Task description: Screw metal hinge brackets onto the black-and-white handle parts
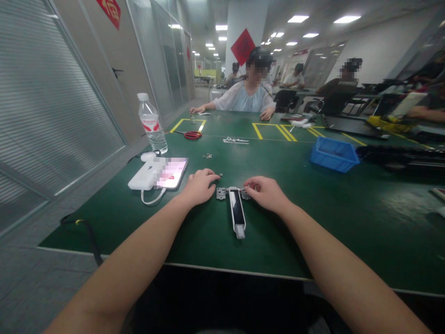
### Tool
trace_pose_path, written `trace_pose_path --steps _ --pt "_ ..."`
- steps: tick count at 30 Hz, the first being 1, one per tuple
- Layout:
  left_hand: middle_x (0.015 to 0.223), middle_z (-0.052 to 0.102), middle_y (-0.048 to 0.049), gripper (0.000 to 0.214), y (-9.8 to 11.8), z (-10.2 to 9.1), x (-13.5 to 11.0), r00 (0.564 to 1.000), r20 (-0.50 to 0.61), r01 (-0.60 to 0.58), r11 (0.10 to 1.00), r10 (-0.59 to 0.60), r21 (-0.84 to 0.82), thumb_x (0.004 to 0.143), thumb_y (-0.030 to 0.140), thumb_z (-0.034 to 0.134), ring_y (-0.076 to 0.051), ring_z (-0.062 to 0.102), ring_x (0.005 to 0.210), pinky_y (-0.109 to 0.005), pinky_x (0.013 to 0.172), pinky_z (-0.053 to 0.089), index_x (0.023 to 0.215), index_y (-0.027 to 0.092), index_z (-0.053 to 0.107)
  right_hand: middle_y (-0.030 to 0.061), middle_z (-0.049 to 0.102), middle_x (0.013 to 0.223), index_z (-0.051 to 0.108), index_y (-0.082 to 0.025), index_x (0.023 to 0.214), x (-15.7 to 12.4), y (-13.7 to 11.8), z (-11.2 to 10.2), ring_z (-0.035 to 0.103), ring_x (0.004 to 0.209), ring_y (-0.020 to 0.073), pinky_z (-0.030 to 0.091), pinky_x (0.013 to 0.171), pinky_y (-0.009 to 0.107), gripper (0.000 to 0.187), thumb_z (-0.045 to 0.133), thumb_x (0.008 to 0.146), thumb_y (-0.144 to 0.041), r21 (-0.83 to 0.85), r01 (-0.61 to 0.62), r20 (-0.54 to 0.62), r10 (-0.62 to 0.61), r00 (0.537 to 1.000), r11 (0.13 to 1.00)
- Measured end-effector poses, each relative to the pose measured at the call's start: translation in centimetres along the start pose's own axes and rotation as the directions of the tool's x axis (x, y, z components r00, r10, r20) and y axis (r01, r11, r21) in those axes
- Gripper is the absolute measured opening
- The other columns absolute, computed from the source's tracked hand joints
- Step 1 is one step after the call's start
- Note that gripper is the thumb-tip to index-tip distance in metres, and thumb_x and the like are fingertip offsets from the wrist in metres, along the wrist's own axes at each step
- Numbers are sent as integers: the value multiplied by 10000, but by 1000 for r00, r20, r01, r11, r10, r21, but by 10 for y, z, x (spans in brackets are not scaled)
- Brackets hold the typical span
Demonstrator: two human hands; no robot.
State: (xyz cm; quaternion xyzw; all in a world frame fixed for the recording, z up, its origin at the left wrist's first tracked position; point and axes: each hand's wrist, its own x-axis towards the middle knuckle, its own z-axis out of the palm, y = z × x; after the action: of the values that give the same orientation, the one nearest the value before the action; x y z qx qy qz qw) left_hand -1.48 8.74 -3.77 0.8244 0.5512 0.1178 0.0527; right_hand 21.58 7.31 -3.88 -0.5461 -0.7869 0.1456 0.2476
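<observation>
A white device with a dark, glossy face and a grey end piece lies lengthwise on the green table in front of me. Across its far end sits a metal bracket with a holed plate on each side. My left hand rests left of the bracket, thumb and forefinger apart. Its forefinger tip comes close to a small metal ring on the tabletop. At the bracket's right plate, my right hand has its fingers bent together; whatever is between them is too small to make out.
Beyond my hands lie several small metal parts, metal strips and red-handled scissors. On the left are a phone, a white power bank and a water bottle. A blue bin stands right; a person sits opposite.
</observation>
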Motion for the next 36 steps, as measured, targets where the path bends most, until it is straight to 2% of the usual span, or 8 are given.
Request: trace_pose_path --steps 4,9,16,22,29,32,36 --pt "1214 576 -61 321 1 -3 0 999 -5 36 999 -36 2 856 249 476 -274 503 1134 -431 910 417 1142 249 621 29 642 733 712 -171 868 0 0 0 526 646 134 400 615 261 171 565 797 -223 4 -1 3 1 1000 1000" --pt "1097 648 -50 233 1 -5 0 999 -36 13 1000 -14 -16 825 194 495 -250 554 1062 -406 875 413 997 217 651 38 646 749 712 -165 880 0 0 0 526 657 141 402 621 270 185 559 802 -231 4 -2 15 2 1000 1000" --pt "1113 634 -81 315 1 -4 0 999 -40 13 1000 -13 10 842 209 476 -276 547 1070 -414 844 401 1106 230 646 34 647 742 716 -174 835 0 0 -1 518 645 134 401 614 267 169 558 785 -209 0 14 9 -14 1000 1000" --pt "1045 656 -77 274 3 -5 1 1000 -7 12 999 -12 31 857 221 461 -264 568 1026 -404 851 390 1003 227 692 35 651 764 718 -171 832 0 -1 0 527 663 137 402 632 266 172 555 779 -176 -1 2 34 -2 999 1000" --pt "998 672 -69 224 4 -8 0 1000 -18 12 1000 -12 28 862 214 469 -248 591 988 -382 820 394 959 205 670 36 657 768 720 -175 836 0 0 0 533 665 138 404 632 265 177 550 787 -185 0 4 32 -4 999 1000" --pt "990 669 -70 212 3 -6 1 999 -40 14 1000 -15 -28 879 234 459 -233 593 969 -363 806 405 960 190 649 31 653 759 720 -180 827 0 1 0 532 651 133 406 623 259 176 550 786 -189 3 10 30 -10 999 1000" --pt "943 673 -43 196 3 -5 1 996 -83 -44 976 26 -215 879 253 474 -183 605 882 -320 784 426 980 186 628 25 644 740 721 -180 823 -1 1 1 525 644 131 405 617 256 179 545 791 -194 -1 24 34 -24 999 1000"
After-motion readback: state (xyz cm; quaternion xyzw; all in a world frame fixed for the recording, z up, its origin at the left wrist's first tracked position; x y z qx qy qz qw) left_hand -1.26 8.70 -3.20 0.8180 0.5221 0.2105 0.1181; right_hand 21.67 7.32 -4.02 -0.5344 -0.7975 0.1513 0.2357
